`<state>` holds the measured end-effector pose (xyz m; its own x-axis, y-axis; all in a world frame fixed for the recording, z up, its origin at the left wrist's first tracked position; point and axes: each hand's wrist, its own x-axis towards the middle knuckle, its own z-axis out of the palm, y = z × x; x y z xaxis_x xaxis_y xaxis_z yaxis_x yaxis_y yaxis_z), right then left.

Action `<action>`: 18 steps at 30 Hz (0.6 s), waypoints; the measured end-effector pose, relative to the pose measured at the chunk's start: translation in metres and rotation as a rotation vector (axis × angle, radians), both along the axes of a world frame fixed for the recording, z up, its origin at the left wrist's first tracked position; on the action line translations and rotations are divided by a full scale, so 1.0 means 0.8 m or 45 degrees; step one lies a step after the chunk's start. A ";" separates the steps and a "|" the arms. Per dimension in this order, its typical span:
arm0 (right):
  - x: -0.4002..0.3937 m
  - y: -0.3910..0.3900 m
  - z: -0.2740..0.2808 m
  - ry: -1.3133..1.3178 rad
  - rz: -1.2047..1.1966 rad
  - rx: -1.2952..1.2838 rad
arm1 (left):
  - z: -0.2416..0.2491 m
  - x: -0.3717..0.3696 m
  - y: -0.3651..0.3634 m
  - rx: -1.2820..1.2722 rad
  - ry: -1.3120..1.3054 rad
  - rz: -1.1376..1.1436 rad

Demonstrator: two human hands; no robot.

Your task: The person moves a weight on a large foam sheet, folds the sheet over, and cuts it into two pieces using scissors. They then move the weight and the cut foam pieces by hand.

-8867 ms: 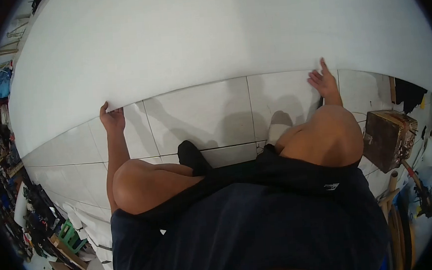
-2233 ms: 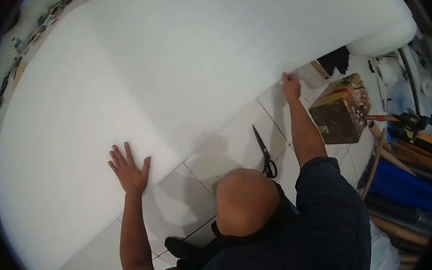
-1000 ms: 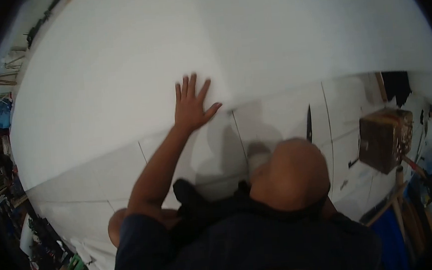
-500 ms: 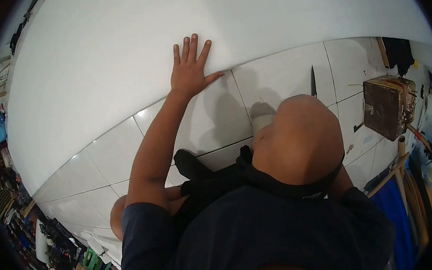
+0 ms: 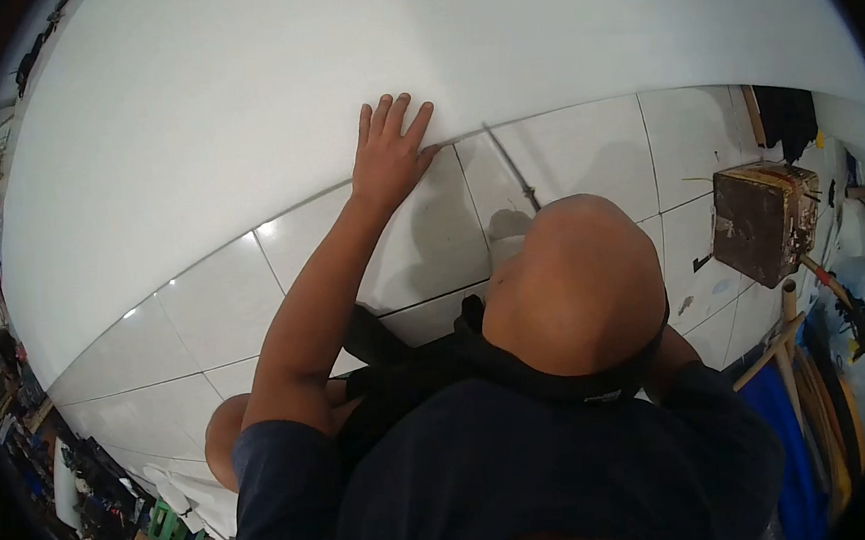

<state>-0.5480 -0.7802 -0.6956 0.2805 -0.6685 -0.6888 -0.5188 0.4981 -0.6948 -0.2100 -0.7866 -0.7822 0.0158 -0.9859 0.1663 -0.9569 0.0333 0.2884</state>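
Observation:
My left hand (image 5: 388, 158) lies flat near the edge of a large white slab (image 5: 204, 156) that looks like foam. Its fingers are stretched out and slightly apart, with the thumb along the edge. A long, thin knife blade (image 5: 508, 161) sticks out past my raised knee (image 5: 579, 285), its tip at the slab's edge. The knee hides the lower end of the blade. My right hand is hidden too; only part of the right arm (image 5: 677, 358) shows beside the knee.
White floor tiles (image 5: 142, 340) run below the slab. A worn brown box (image 5: 760, 222) stands at the right, near wooden poles (image 5: 787, 346) and blue material (image 5: 779, 426). A green plastic item (image 5: 170, 529) and clutter lie at the lower left.
The blade has moved left, from right of the knee to the slab's edge, and now looks thinner. My left hand has slid slightly down toward the edge, its fingers closer together.

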 end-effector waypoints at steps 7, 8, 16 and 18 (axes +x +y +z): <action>0.038 0.001 0.014 -0.114 0.076 0.064 | 0.010 -0.013 0.004 0.085 -0.044 0.078; 0.039 0.005 0.013 -0.126 0.074 0.073 | 0.008 -0.015 0.005 0.056 -0.018 0.080; 0.040 0.019 0.000 -0.171 0.038 0.121 | 0.009 -0.023 0.002 0.000 0.210 0.131; 0.043 0.019 -0.003 -0.184 0.032 0.130 | 0.009 -0.024 0.003 -0.030 0.267 0.135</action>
<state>-0.5137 -0.7649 -0.6984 0.3973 -0.5888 -0.7039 -0.4303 0.5580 -0.7096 -0.2296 -0.7845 -0.7750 0.1556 -0.9729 0.1711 -0.8746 -0.0552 0.4817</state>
